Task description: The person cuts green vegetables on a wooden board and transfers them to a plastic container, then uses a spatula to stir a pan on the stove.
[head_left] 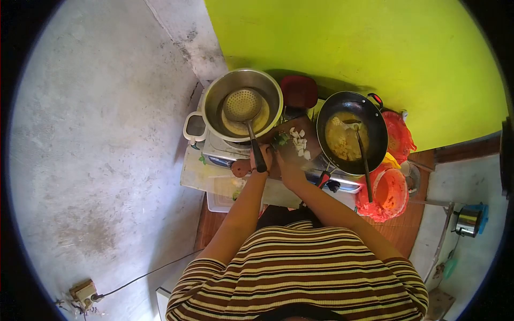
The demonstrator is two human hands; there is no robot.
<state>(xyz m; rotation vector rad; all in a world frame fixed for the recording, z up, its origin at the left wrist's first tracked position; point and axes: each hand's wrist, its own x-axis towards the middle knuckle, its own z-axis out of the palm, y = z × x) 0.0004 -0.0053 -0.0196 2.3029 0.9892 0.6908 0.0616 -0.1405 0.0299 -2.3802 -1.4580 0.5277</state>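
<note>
Both hands meet at the near edge of a brown wooden chopping board (309,127). My left hand (261,158) is closed, partly hidden behind the dark handle of a perforated skimmer (242,105). Beside it, my right hand (284,163) is closed too, its fingers pointing towards chopped green pieces (281,139). What either hand holds is too small or covered to make out. White chopped pieces (299,142) lie on the board just beyond the right hand. The skimmer rests in a large metal pot (214,91) at the left, its handle over the rim.
To the right, a black wok (379,134) holds yellowish food and a spatula (364,166). Both vessels sit over a stove (350,185). Red plastic-lined containers (390,192) stand at the right. A clear plastic box (218,202) is below left, and a green wall (364,48) rises behind.
</note>
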